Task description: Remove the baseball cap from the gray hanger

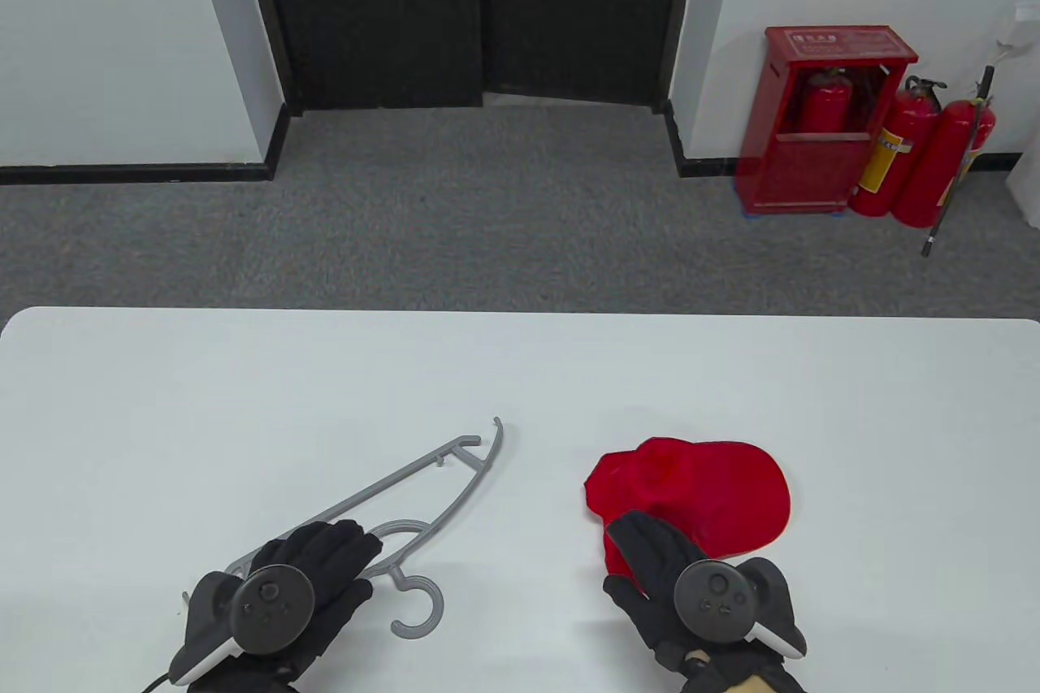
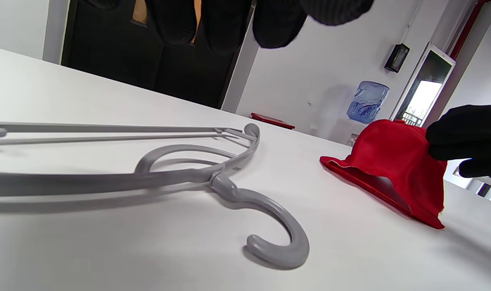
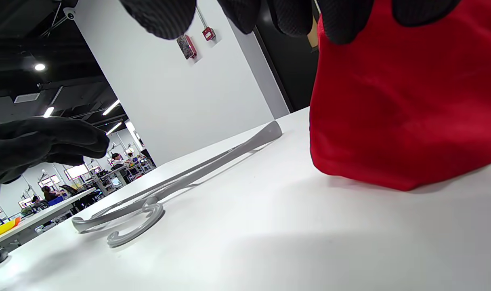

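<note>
red cap (image 1: 715, 494) off gray hanger (image 1: 422, 494), both flat on white table (image 1: 244, 400), right hand (image 1: 674, 571) resting loose on cap, left hand (image 1: 301, 571) loose over hanger

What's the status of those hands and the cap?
Left hand resting on gray hanger. Right hand touching red cap. Cap off hanger, apart on table.

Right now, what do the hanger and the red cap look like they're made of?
The gray hanger looks like molded plastic: smooth, uniform gray, with a rounded hook and a faint sheen. The baseball cap looks like soft woven cloth, perhaps cotton: matte red, slumped and creased where the right hand rests on it. The exact fiber cannot be told.
</note>
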The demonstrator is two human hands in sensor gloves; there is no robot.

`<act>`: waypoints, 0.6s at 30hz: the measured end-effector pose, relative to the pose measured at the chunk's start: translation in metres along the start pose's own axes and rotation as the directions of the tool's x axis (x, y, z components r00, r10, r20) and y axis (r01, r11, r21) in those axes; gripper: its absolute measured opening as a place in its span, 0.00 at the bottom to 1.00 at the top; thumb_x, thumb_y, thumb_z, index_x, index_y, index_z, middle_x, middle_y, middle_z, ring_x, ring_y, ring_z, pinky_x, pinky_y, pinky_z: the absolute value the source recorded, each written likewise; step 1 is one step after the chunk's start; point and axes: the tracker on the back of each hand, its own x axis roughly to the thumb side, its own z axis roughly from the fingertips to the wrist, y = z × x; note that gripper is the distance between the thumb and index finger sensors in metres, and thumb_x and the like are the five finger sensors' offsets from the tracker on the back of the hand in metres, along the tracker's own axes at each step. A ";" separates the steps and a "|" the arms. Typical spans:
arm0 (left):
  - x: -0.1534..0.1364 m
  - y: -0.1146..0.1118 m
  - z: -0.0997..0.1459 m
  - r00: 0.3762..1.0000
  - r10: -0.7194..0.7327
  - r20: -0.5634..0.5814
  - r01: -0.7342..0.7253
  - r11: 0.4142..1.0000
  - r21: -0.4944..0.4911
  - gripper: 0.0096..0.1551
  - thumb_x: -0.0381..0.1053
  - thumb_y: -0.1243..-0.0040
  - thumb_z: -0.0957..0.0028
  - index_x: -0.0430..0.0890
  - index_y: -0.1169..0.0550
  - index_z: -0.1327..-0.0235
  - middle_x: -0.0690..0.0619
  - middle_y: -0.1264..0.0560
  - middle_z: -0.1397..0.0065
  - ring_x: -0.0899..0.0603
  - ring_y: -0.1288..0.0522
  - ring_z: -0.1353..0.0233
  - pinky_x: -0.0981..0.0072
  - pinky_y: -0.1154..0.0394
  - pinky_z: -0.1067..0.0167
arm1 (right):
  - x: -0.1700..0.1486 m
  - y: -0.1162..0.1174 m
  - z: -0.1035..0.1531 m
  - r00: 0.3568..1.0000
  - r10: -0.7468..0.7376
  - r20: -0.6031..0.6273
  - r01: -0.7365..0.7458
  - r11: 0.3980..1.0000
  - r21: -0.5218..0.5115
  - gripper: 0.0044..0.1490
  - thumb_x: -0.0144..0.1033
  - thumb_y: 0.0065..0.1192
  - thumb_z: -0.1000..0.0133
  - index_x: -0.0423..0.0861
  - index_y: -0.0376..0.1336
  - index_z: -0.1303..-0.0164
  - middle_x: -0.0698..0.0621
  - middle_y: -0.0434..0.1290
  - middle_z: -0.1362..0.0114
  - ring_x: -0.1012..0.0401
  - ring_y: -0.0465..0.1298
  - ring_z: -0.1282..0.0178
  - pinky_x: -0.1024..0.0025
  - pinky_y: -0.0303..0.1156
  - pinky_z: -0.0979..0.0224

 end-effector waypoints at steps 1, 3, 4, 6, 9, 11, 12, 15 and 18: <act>0.000 -0.001 0.000 1.000 0.003 -0.001 -0.003 1.000 -0.002 0.32 0.61 0.47 0.40 0.62 0.29 0.19 0.50 0.33 0.10 0.32 0.34 0.13 0.24 0.43 0.25 | -0.001 0.000 0.000 1.000 -0.010 -0.002 0.010 1.000 0.004 0.43 0.51 0.52 0.36 0.45 0.49 0.14 0.34 0.52 0.11 0.32 0.57 0.18 0.22 0.56 0.28; 0.000 -0.001 -0.001 1.000 0.004 -0.002 -0.004 1.000 -0.009 0.32 0.61 0.47 0.40 0.62 0.29 0.19 0.50 0.33 0.11 0.32 0.33 0.13 0.24 0.42 0.25 | -0.001 0.000 0.000 1.000 -0.018 -0.006 0.018 1.000 0.009 0.43 0.51 0.52 0.36 0.45 0.49 0.14 0.34 0.52 0.11 0.32 0.57 0.18 0.22 0.56 0.28; -0.001 -0.001 -0.001 1.000 0.008 -0.001 -0.008 1.000 -0.010 0.32 0.61 0.47 0.40 0.61 0.29 0.19 0.50 0.33 0.11 0.32 0.34 0.13 0.24 0.42 0.25 | -0.002 0.000 0.000 1.000 -0.018 -0.006 0.018 1.000 0.008 0.43 0.51 0.52 0.36 0.45 0.49 0.14 0.34 0.52 0.11 0.32 0.57 0.18 0.22 0.56 0.28; -0.001 -0.001 0.000 1.000 0.020 0.000 -0.020 1.000 -0.005 0.32 0.61 0.47 0.40 0.62 0.29 0.19 0.50 0.32 0.11 0.32 0.34 0.13 0.24 0.42 0.25 | -0.003 -0.001 0.000 1.000 -0.018 -0.011 0.018 1.000 0.011 0.42 0.51 0.52 0.36 0.45 0.49 0.14 0.34 0.52 0.11 0.32 0.58 0.18 0.22 0.57 0.29; -0.002 -0.001 -0.001 1.000 0.028 0.000 -0.028 1.000 -0.008 0.32 0.61 0.47 0.40 0.61 0.28 0.20 0.50 0.32 0.11 0.32 0.34 0.13 0.24 0.42 0.25 | -0.004 -0.001 0.001 0.999 -0.037 -0.016 0.037 0.999 0.016 0.42 0.51 0.51 0.36 0.44 0.50 0.14 0.33 0.52 0.11 0.32 0.58 0.18 0.22 0.57 0.29; -0.003 -0.002 -0.002 0.999 0.031 -0.007 -0.031 0.999 -0.022 0.32 0.61 0.47 0.40 0.61 0.28 0.20 0.50 0.33 0.11 0.32 0.34 0.13 0.24 0.42 0.25 | -0.005 -0.001 0.001 0.999 -0.040 -0.017 0.040 0.999 0.014 0.42 0.51 0.52 0.36 0.44 0.50 0.14 0.33 0.53 0.11 0.32 0.58 0.18 0.22 0.57 0.29; -0.003 -0.002 -0.002 0.999 0.032 -0.006 -0.033 0.999 -0.022 0.32 0.61 0.47 0.40 0.61 0.28 0.20 0.50 0.33 0.11 0.32 0.34 0.13 0.24 0.42 0.25 | -0.005 -0.002 0.001 0.999 -0.042 -0.018 0.042 0.999 0.014 0.42 0.51 0.52 0.36 0.44 0.50 0.14 0.33 0.53 0.11 0.32 0.58 0.18 0.22 0.57 0.29; -0.004 -0.002 -0.002 0.999 0.040 -0.005 -0.040 0.999 -0.022 0.32 0.61 0.47 0.40 0.61 0.28 0.20 0.50 0.33 0.11 0.32 0.34 0.13 0.24 0.42 0.25 | -0.006 -0.001 0.001 0.999 -0.050 -0.018 0.050 0.999 0.015 0.42 0.51 0.51 0.36 0.44 0.50 0.14 0.33 0.53 0.11 0.32 0.58 0.18 0.23 0.57 0.29; -0.005 -0.002 -0.001 0.999 0.043 -0.007 -0.044 0.999 -0.025 0.32 0.61 0.47 0.40 0.61 0.28 0.20 0.49 0.33 0.11 0.32 0.34 0.13 0.24 0.42 0.25 | -0.006 -0.001 0.001 0.998 -0.056 -0.020 0.057 0.998 0.020 0.42 0.51 0.52 0.36 0.44 0.51 0.14 0.33 0.53 0.11 0.32 0.59 0.18 0.23 0.57 0.29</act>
